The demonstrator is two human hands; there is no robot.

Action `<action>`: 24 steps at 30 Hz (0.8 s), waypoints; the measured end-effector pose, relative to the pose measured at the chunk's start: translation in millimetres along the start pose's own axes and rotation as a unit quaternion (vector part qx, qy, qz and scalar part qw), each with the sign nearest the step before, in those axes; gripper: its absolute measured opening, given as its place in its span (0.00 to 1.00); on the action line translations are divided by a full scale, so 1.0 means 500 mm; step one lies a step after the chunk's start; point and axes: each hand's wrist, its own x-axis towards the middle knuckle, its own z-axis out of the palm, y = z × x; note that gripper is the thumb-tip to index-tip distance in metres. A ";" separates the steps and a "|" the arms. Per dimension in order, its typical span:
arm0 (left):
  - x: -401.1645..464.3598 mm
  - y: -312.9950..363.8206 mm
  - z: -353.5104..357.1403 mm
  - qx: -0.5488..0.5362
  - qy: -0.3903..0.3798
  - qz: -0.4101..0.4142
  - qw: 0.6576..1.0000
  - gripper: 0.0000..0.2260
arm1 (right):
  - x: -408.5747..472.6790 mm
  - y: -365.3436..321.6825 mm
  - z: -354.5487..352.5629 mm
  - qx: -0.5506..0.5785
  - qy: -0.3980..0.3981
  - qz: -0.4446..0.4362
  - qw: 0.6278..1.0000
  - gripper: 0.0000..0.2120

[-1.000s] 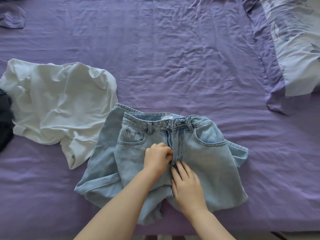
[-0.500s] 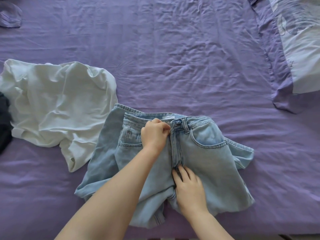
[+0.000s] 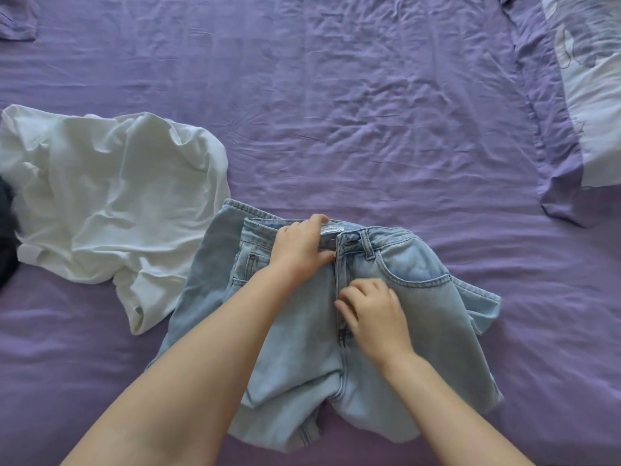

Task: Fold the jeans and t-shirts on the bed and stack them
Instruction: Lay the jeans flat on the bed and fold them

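Light blue jeans [image 3: 430,317] lie front side up and partly bunched on the purple bed [image 3: 336,112], waistband away from me. My left hand [image 3: 302,247] grips the waistband beside the button, fingers over its top edge and thumb on the front. My right hand [image 3: 373,311] has curled fingers on the fly seam lower down and seems to pinch the denim there. A crumpled white t-shirt [image 3: 100,196] lies to the left of the jeans and touches their left edge.
A dark garment [image 3: 6,237] shows at the left edge beside the white t-shirt. A purple and pale patterned pillow [image 3: 584,105] lies at the right. A small purple cloth piece [image 3: 16,15] sits at the top left corner.
My left hand has slid up the fly from its middle to the waistband and taken hold of it. My right hand has moved up the fly seam and curled its fingers.
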 end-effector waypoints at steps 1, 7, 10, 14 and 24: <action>0.004 -0.002 -0.003 0.019 -0.011 -0.005 1.000 0.25 | 0.021 0.002 -0.009 -0.002 0.021 -0.020 1.000 0.08; 0.014 -0.023 -0.026 -0.018 -0.074 -0.021 0.997 0.13 | 0.151 0.033 -0.042 -0.038 -0.049 -0.052 0.997 0.29; 0.019 -0.036 -0.038 -0.124 -0.110 -0.026 0.986 0.10 | 0.186 0.060 -0.044 -0.039 -0.144 -0.057 0.987 0.29; 0.020 -0.043 -0.037 -0.192 -0.129 -0.054 0.971 0.17 | 0.187 0.074 -0.059 0.055 -0.142 -0.021 0.988 0.32; 0.009 -0.025 -0.033 -0.267 -0.123 -0.084 0.952 0.12 | 0.165 0.062 -0.086 0.161 -0.065 0.006 0.985 0.15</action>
